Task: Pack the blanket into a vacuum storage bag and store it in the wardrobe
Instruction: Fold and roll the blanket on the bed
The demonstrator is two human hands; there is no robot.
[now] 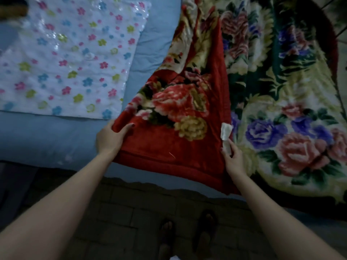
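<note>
I see both hands out over the near edge of a bed covered in a pale blue sheet [56, 136]. The thick plush blanket with a red border and a large flower print [187, 113] lies on the right half of the bed, with 1 red section folded back over its cream, green and purple flowered face, which spreads on toward the right edge of the view. Part of the blanket's near edge hangs over the side of the bed.

My left hand [110, 136] grips the left corner of the folded red section: the thumb lies on top of the fabric and the fingers are tucked under the edge. My right hand [233, 158] pinches the right edge of the same section, just below a small white fabric label [226, 131] sewn there; the fingertips touch the lower end of that label. The 2 hands are well apart, with the width of the red fold between them.

The clear plastic vacuum storage bag printed with small pink, blue and green flowers [65, 59] lies flat on the left part of the bed, apart from the blanket, with a strip of blue sheet between them. I cannot tell whether its opening is open or sealed.

Below the bed edge I see a dark tiled floor [122, 212] and 2 feet in dark sandals [187, 233].
</note>
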